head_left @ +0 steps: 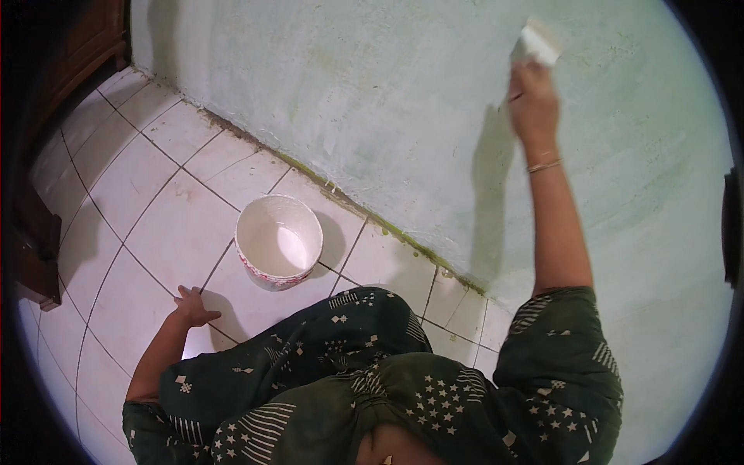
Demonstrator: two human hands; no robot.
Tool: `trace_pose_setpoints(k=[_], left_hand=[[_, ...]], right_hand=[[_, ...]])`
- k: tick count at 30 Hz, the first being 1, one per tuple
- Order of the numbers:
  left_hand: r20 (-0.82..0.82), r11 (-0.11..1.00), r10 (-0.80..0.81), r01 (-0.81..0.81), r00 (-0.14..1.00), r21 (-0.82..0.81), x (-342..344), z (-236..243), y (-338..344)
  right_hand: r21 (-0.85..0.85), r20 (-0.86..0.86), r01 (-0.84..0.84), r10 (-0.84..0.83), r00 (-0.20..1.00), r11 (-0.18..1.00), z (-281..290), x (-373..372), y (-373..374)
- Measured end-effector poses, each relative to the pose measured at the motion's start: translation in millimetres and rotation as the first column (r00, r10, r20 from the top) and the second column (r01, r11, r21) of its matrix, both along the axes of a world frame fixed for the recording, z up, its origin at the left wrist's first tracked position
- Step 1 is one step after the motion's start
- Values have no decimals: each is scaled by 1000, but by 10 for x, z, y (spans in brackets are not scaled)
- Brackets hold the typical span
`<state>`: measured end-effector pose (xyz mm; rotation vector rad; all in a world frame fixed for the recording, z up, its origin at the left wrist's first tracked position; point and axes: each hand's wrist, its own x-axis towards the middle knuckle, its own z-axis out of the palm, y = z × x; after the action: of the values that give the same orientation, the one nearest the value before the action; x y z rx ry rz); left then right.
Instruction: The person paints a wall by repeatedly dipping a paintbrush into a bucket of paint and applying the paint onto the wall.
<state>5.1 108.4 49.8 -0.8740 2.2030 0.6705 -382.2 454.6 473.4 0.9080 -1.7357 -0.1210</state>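
My right hand [535,101], raised at the upper right with the arm stretched out, is closed around the handle of a paintbrush [542,43]. The broad white head of the brush is up against the pale green wall [372,101] and slightly blurred. Low on the left, my left hand [197,307] holds nothing and has its fingers apart over the floor tiles, apparently leaning there. A white bucket [258,232] stands upright between that hand and the wall, whitish inside, with red marks on its outside.
White tiles [147,201] with dark joints cover the floor up to the wall. Greenish, dirty grime [403,239] runs along the wall's foot. Dark wooden furniture stands at the upper left [85,39] and left edge [39,240]. A dark object [731,229] shows at the far right.
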Motion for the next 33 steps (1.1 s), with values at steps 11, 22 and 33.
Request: trace_pose_setpoints(k=[11, 22, 33], left_hand=[[-64, 1000, -3, 5, 998, 28, 239, -94, -38], [-53, 1000, -28, 28, 998, 7, 178, -167, -55], [3, 999, 42, -42, 999, 16, 44, -27, 21]], right_hand=[[275, 667, -175, -57, 743, 945, -2392, 443, 81], [-104, 680, -195, 213, 702, 975, -484, 122, -156], [25, -135, -10, 14, 991, 1000, 247, -240, -798]])
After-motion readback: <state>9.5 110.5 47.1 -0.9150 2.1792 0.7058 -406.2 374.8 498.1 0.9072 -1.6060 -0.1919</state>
